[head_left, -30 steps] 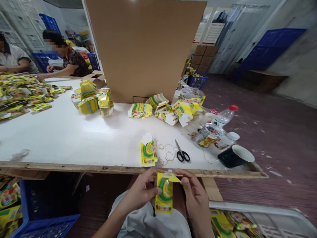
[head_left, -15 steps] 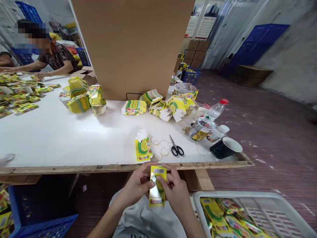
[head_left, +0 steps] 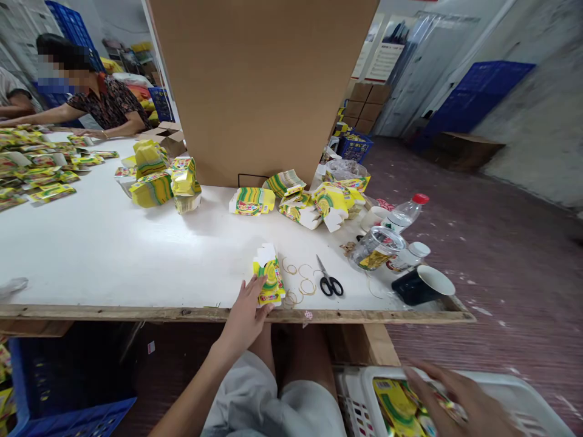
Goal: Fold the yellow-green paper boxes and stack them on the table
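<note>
My left hand [head_left: 246, 308] rests at the near edge of the white table [head_left: 113, 255], its fingers lying on a small stack of flat yellow-green cartons [head_left: 269, 280]. My right hand [head_left: 460, 402] is low at the right, smeared by motion, over a white crate [head_left: 523, 406] that holds more yellow-green cartons [head_left: 401, 405]. Whether it grips anything cannot be made out. Rubber bands [head_left: 303, 279] and black-handled scissors [head_left: 328, 281] lie just right of the stack.
A tall cardboard sheet [head_left: 259, 85] stands at the table's back. Bundles of folded cartons [head_left: 314, 203] lie before it, more [head_left: 155, 179] to the left. A plastic bottle [head_left: 403, 212], a jar [head_left: 376, 249] and a black cup [head_left: 421, 285] crowd the right corner. Other people [head_left: 91, 97] work at the far left.
The carton that both hands held over my lap is no longer there. My left hand moved up onto the stack on the table; my right hand swung down right to the white crate.
</note>
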A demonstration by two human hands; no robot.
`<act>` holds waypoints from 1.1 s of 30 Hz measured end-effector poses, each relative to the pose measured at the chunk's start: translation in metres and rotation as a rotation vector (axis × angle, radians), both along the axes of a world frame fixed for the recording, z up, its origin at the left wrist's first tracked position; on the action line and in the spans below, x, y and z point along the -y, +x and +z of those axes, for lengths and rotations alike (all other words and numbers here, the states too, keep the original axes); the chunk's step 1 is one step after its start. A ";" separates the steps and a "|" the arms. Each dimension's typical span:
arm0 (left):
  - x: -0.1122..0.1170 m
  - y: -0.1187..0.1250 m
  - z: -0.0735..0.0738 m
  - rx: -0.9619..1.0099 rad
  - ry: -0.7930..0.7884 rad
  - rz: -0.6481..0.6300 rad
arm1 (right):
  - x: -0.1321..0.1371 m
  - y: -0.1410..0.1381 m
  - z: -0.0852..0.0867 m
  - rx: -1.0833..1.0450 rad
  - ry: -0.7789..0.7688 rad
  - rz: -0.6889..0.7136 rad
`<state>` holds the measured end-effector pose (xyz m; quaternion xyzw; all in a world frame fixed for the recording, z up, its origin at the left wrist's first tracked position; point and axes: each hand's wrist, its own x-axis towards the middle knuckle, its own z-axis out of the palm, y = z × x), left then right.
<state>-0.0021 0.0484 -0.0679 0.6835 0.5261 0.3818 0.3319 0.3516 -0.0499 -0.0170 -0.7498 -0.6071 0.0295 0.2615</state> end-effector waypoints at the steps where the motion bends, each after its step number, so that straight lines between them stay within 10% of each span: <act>1: -0.001 -0.001 -0.006 -0.012 0.003 0.000 | -0.012 -0.021 -0.003 -0.081 -0.019 0.054; 9: 0.009 -0.001 -0.023 0.035 0.034 -0.020 | -0.122 -0.204 -0.047 -0.454 -0.005 0.145; 13: 0.010 -0.001 -0.018 0.117 0.027 0.029 | -0.121 -0.199 -0.047 -0.636 0.015 0.134; 20: 0.023 0.026 0.013 1.094 -0.473 -0.029 | -0.067 -0.180 -0.036 -1.286 -0.099 0.162; 26: 0.035 0.035 0.026 1.171 -0.580 -0.214 | -0.042 -0.181 -0.032 -1.536 -0.114 0.154; 33: 0.032 0.042 0.020 1.003 -0.443 -0.011 | -0.038 -0.179 -0.037 -1.279 -0.113 0.247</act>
